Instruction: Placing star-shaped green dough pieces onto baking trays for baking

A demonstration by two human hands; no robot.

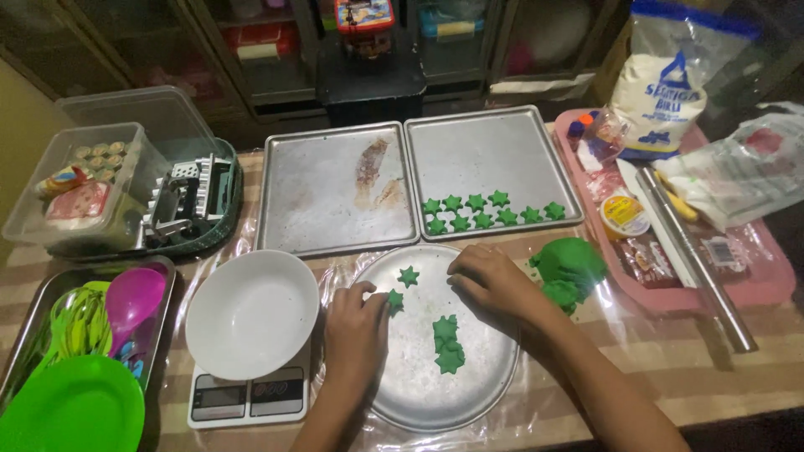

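My left hand (354, 325) rests on the round metal plate (419, 393) with its fingertips pinching a small green dough star (394, 300). My right hand (494, 279) lies palm down on the plate's upper right, fingers curled and pressing on the metal; what is under it is hidden. Another star (408, 275) lies loose between the hands, and a small pile of stars (448, 343) sits mid-plate. Beyond, the right baking tray (494, 151) holds two rows of green stars (490, 211). A lump of green dough (569, 268) sits just right of my right hand.
An empty baking tray (335, 188) lies left of the filled one. A white bowl (251, 314) stands on a kitchen scale (247, 400). A pink tray (754, 280) with a steel rolling pin (695, 255), packets and a flour bag (666, 79) is on the right. Plastic containers and green and pink utensils are on the left.
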